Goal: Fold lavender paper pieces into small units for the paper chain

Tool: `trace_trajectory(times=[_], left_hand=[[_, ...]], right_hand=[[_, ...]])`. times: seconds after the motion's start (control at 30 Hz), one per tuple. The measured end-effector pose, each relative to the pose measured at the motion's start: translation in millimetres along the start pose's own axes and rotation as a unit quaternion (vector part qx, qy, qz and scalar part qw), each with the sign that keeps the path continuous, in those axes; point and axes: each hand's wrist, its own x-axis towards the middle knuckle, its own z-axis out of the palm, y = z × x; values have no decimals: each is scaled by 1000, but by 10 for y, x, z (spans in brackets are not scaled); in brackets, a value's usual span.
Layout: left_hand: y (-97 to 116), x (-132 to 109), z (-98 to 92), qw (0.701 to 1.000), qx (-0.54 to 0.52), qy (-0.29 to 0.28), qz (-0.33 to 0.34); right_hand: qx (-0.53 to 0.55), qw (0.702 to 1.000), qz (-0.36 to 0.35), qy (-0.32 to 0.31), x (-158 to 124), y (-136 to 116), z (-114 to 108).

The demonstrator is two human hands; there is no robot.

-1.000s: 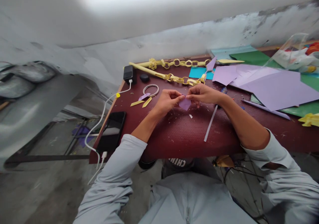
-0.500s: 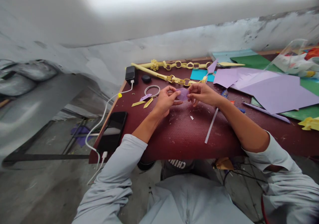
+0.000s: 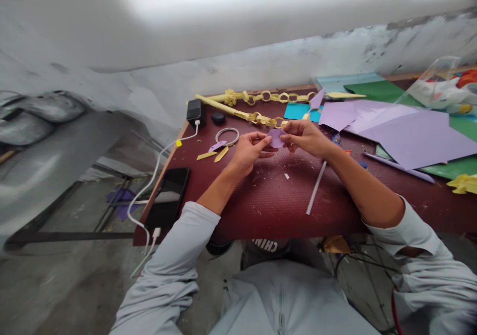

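A small folded purple paper piece is held just above the dark red table. My left hand pinches its left side with thumb and fingers. My right hand pinches its right side, fingers curled over it. Both hands are closed on the paper and nearly touch each other. A yellow paper chain lies just beyond them.
A black phone on a white cable lies at the table's left edge near a black charger. A white ring, yellow scraps and a white strip lie nearby. Large purple, green and blue sheets cover the right.
Both hands have lifted the purple piece slightly and shifted it away from me, turning it between the fingers. The rest of the table looks the same.
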Motion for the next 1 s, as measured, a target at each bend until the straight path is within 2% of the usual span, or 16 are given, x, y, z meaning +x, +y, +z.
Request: trace_trajectory(times=[0.4, 0.77, 1.0], left_hand=[[-44, 27, -29, 997, 30, -18, 62], [-66, 35, -28, 998, 34, -13, 50], [-86, 9, -5, 997, 45, -15, 57]], right_hand=[[13, 1000, 1, -9, -10, -33, 15], [-7, 999, -2, -37, -19, -40, -4], [-29, 999, -8, -45, -29, -71, 60]])
